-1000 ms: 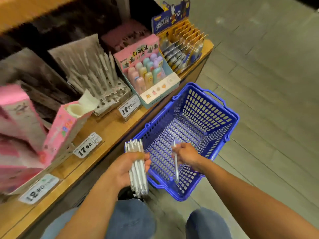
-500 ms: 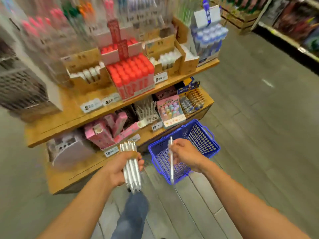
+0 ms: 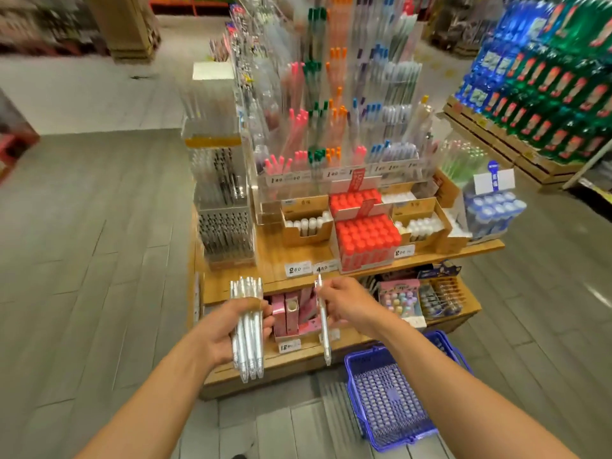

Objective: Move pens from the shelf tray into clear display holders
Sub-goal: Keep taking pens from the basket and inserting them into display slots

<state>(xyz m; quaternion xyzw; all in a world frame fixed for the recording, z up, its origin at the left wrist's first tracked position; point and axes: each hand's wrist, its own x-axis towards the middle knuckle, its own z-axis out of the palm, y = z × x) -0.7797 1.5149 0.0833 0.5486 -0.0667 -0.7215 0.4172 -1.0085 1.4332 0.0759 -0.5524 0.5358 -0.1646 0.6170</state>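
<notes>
A shop aisle with grey plank flooring surrounds a wooden display stand (image 3: 347,260) topped by clear display holders (image 3: 331,127) full of coloured pens. A blue basket (image 3: 390,402) sits on the floor beside it. The left hand (image 3: 228,329) grips a bundle of white pens (image 3: 247,326) upright; the right hand (image 3: 347,303) pinches a single white pen (image 3: 323,319).
</notes>
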